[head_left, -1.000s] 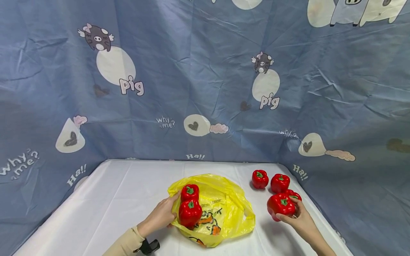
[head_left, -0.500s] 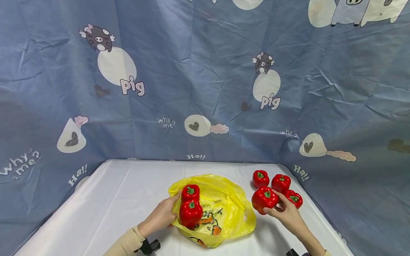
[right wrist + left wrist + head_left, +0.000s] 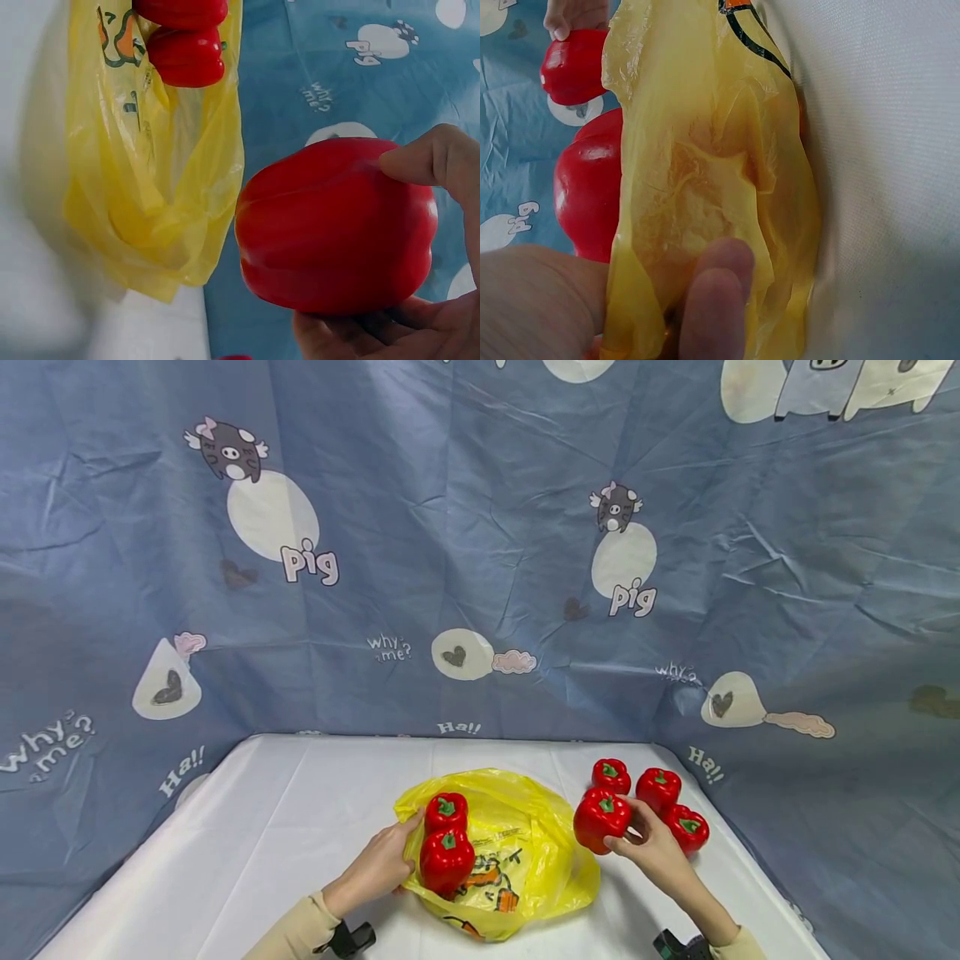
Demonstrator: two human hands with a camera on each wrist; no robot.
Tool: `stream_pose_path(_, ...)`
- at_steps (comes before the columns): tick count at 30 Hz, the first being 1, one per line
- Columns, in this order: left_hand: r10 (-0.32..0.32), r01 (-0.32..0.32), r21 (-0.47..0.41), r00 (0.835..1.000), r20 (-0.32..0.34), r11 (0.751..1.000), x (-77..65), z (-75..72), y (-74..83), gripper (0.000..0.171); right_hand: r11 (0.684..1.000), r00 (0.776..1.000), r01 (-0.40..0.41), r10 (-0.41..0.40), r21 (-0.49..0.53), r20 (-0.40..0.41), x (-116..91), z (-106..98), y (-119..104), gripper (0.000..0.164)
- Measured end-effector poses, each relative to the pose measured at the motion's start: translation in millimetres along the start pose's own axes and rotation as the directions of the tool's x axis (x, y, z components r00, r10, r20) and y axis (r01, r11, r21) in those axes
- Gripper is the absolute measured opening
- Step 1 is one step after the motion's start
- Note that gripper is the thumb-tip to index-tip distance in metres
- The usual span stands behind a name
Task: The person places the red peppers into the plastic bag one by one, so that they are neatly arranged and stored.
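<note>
Left hand [image 3: 382, 862] pinches yellow bag [image 3: 551, 872] at its nine o'clock rim, bagged peppers [image 3: 447, 864] inside. Right hand [image 3: 654, 845] grips red pepper [image 3: 597, 821], bag's three o'clock; loose peppers [image 3: 658, 788] on table [image 3: 322, 793], two o'clock.

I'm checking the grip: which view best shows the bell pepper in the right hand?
The right wrist view: the red bell pepper looks largest there, nearly whole. The head view shows it smaller in the right hand, its green stem visible. The left wrist view shows only part, beside the yellow plastic bag.
</note>
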State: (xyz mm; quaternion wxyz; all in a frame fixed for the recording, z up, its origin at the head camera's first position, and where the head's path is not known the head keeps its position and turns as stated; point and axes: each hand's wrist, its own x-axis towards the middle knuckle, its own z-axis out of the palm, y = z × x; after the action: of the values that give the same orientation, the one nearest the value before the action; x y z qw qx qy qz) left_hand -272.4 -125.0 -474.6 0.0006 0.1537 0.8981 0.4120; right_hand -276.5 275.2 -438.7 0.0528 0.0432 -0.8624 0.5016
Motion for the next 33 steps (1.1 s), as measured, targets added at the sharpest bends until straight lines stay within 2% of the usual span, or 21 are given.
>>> stream_pose_path(6, 0.007, -0.007, 0.008, 1.000, -0.009, 1.000, -1.0, -0.5, 0.2, 0.077, 0.998, 0.999, 0.026, -0.028, 0.053, 0.041, 3, 5, -4, 0.066)
stream_pose_path(16, 0.004, -0.004, 0.005, 1.000, -0.001, 1.000, 0.4, -3.1, 0.3, 0.078, 0.996, 0.993, 0.014, -0.025, 0.094, 0.118, 16, 17, -6, 0.069)
stream_pose_path(20, -0.008, 0.008, -0.001, 1.000, 0.009, 1.000, 0.6, -1.7, -0.3, 0.078, 0.993, 0.987, -0.015, -0.004, 0.117, 0.159, 22, 23, -6, 0.069)
stream_pose_path(24, -0.011, 0.011, 0.000, 1.000, 0.013, 1.000, -0.3, -0.2, -0.8, 0.078, 0.985, 0.974, 0.005, -0.044, 0.172, 0.222, 28, 27, -5, 0.068)
stream_pose_path(28, 0.011, -0.011, 0.009, 1.000, 0.010, 1.000, -0.4, 0.2, -1.5, 0.078, 0.977, 0.945, 0.023, -0.090, 0.214, 0.314, 34, 29, -3, 0.066)
stream_pose_path(30, 0.011, -0.012, 0.010, 1.000, 0.009, 1.000, 0.0, 0.0, -1.9, 0.078, 0.976, 0.934, 0.015, -0.091, 0.218, 0.345, 37, 31, -4, 0.066)
stream_pose_path(33, 0.009, -0.010, 0.014, 1.000, 0.012, 1.000, 0.4, -0.6, -1.6, 0.078, 0.976, 0.929, -0.008, -0.073, 0.217, 0.363, 43, 35, -4, 0.066)
